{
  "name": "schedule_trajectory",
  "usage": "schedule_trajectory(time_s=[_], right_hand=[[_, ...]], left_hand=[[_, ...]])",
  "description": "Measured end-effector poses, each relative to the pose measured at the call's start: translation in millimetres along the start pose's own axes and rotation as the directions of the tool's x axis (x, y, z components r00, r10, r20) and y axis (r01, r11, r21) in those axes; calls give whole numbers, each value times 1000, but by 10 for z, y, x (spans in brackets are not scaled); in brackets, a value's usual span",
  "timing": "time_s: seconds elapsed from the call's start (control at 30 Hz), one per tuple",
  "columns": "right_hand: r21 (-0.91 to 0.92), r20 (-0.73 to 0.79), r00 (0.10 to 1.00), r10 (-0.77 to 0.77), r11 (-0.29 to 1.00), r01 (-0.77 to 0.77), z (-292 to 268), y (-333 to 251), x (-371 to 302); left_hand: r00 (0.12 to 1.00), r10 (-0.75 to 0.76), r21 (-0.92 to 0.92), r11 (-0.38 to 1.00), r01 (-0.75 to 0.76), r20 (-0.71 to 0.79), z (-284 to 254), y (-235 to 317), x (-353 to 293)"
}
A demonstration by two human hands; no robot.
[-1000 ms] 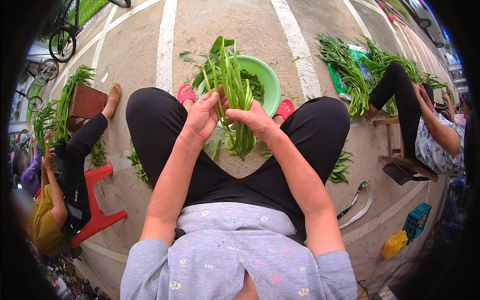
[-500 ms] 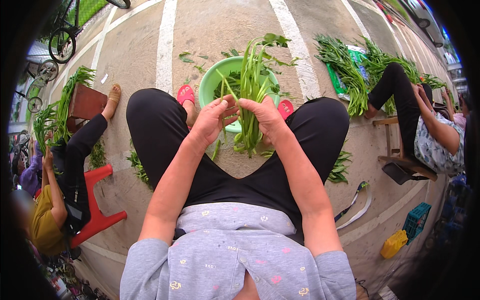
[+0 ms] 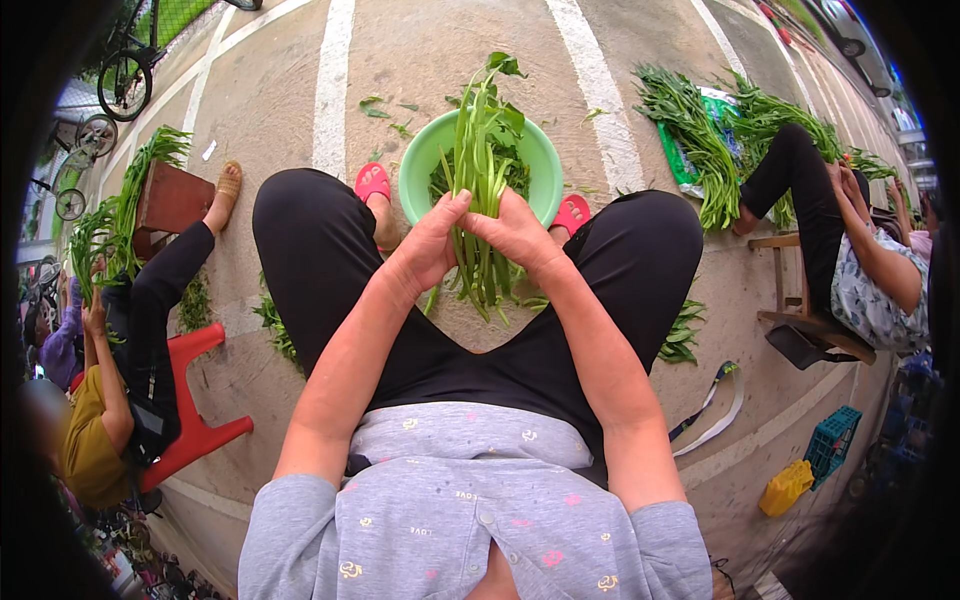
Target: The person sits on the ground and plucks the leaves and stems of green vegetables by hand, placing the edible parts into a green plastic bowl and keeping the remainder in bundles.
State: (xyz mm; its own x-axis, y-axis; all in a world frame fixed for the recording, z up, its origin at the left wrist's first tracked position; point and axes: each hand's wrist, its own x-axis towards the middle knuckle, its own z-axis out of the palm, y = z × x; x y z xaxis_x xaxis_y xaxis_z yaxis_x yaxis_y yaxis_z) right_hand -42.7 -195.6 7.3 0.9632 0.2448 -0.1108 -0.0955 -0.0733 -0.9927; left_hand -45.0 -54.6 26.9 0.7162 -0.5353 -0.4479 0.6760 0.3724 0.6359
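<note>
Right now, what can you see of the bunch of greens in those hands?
The bunch of greens is a loose bundle of long, slender, pale green stems, mostly bare, with a few darker leaves at the far end. The left hand and right hand hold it around the middle, thumbs on top. Its leafy end points away from the person, across the view of the green bowl; the uneven lower ends point back toward the person. Whether it touches the bowl is unclear.

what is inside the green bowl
The green bowl holds loose green leaves, seen on both sides of the long stems held above it. The stems cover part of its middle, and whatever lies beneath the leaves cannot be seen.
</note>
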Motion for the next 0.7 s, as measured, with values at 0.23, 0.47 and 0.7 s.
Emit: schedule_trajectory(time_s=[0.23, 0.47, 0.7], right_hand=[[-513, -80, 996, 35, 855, -71, 56, -77, -36], [-205, 174, 979, -111, 968, 146, -3, -16, 24], [-227, 173, 985, -21, 972, 61, -52, -23, -26]], left_hand=[[999, -31, -46, 998, 30, -23, -108, -72, 52], [998, -30, -59, 998, 27, -49, -154, -104, 59], [999, -28, 29, 999, 27, 17, 2, -5, -36]])
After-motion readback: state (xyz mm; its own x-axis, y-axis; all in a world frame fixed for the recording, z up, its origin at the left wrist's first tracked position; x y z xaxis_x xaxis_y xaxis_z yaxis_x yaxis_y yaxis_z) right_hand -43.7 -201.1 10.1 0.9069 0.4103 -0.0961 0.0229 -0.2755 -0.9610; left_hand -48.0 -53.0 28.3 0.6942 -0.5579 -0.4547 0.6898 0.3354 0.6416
